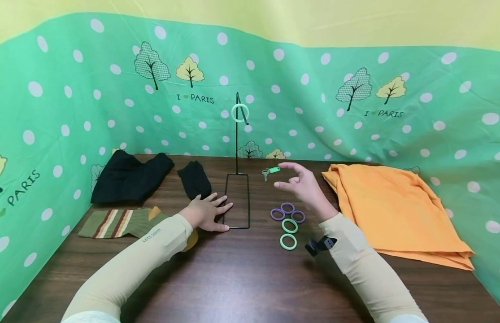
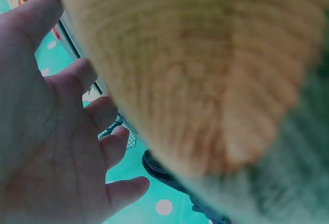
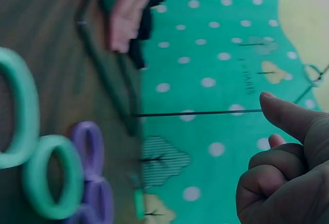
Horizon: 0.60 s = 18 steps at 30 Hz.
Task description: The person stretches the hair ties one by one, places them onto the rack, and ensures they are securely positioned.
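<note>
- I saw my left hand (image 1: 205, 211) lying flat on the table (image 1: 241, 273), fingers spread, touching the wire stand's base (image 1: 236, 201).
- My right hand (image 1: 301, 186) hovered half-curled and held nothing.
- The loose rings (image 1: 288, 219) lay just below it; one ring (image 1: 240, 112) hung on the stand's hook, far beyond it.

The head view is bright and evenly lit, with only soft shadows under the arms on the table (image 1: 241, 273). Its edges bend like a fisheye. The left wrist view is mostly filled by a blurred sock (image 2: 205, 80). In the right wrist view the rings (image 3: 46, 172) are out of focus.
</note>
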Available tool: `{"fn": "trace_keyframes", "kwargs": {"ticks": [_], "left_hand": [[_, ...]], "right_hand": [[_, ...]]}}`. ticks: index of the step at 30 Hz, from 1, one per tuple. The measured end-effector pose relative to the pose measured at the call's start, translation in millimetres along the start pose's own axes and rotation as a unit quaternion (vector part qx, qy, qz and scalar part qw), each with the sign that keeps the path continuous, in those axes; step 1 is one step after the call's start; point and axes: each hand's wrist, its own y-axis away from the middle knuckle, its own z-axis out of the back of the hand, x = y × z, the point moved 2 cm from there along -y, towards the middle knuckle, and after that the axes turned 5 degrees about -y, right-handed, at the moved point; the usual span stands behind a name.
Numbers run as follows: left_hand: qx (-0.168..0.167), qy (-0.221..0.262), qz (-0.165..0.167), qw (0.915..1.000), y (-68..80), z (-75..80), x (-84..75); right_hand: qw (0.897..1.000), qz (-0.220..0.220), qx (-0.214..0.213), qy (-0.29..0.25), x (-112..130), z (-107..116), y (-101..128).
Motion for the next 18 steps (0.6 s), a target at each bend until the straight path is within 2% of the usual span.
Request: {"fn": "trace_keyframes", "kwargs": {"ticks": [8,11,18], "left_hand": [[0.003,0.001,-0.001,1.0000,1.2,0.1,0.4],[0.007,-0.001,0.000,1.0000,1.9,0.6,0.7],[0.002,0.000,-0.005,1.0000,0.8,1.2,1.2]], "right_hand": [[0.994,-0.096,0.033,0.028,-47.1,0.8,5.2],[0.991,-0.121,0.056,0.018,-62.4,-0.7,7.1],[0.981,-0.176,0.073,0.047,-83.2,-5.0,9.3]]}}
